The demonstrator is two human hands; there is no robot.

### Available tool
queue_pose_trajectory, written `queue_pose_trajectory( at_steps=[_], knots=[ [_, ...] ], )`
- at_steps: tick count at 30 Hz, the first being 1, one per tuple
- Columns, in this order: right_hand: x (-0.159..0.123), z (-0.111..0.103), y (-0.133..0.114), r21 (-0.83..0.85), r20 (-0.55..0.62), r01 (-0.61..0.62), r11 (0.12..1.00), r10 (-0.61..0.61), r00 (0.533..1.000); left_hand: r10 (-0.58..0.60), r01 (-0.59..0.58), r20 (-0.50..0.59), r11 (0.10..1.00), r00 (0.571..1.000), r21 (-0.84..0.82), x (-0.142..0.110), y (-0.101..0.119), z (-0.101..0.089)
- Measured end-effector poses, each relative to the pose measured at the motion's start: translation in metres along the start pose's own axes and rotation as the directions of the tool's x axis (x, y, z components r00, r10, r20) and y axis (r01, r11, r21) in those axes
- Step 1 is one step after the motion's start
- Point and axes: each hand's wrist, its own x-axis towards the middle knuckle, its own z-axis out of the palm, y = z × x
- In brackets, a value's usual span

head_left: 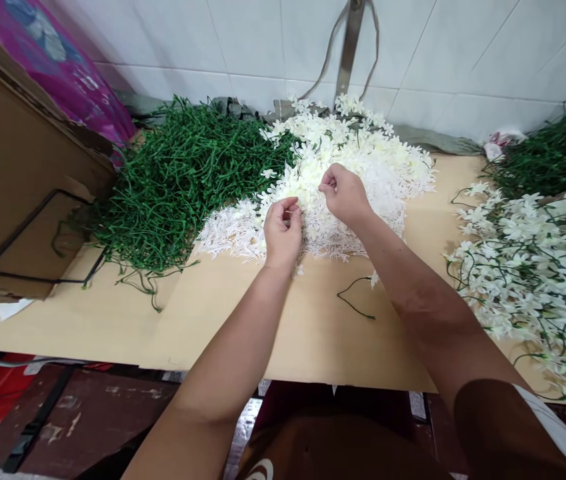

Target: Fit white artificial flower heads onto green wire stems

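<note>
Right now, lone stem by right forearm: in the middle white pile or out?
Out: lone stem lies on tan surface, apart from the middle white pile.

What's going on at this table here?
A person is working over a heap of loose white flowers. Both the left hand and the right hand are over it, fingers curled; whether either grips something is unclear. Green stems are piled to the left. One stemmed flower lies in front, and many white flowers on green stems are heaped at the right.
</note>
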Motion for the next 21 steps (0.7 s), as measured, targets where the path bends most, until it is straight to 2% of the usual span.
queue_pose_trajectory(
  at_steps=[2,6,10,15,21],
  knots=[
    [-0.004,-0.005,0.001,0.113,0.037,-0.036,0.993,0.032,0.999,0.049,-0.051,0.03,0.995,0.998,0.086,0.001,-0.002,-0.001],
    [-0.012,-0.008,-0.002,0.219,0.131,-0.046,0.975,0.018,0.991,0.096,-0.119,0.1,0.957,0.99,0.264,0.002,-0.006,-0.004],
    [-0.016,-0.011,-0.003,0.296,0.145,-0.024,0.955,-0.02,0.989,0.132,-0.159,0.11,0.942,0.985,0.296,0.002,-0.008,-0.005],
    [-0.018,-0.013,-0.005,0.196,0.154,-0.03,0.98,0.0,0.988,0.135,-0.167,0.122,0.937,0.983,0.306,0.001,-0.005,-0.005],
    [-0.018,0.002,-0.01,-0.092,0.118,0.147,0.985,-0.135,0.984,0.171,-0.187,0.075,0.921,0.982,0.341,0.003,-0.002,-0.007]
  ],
)
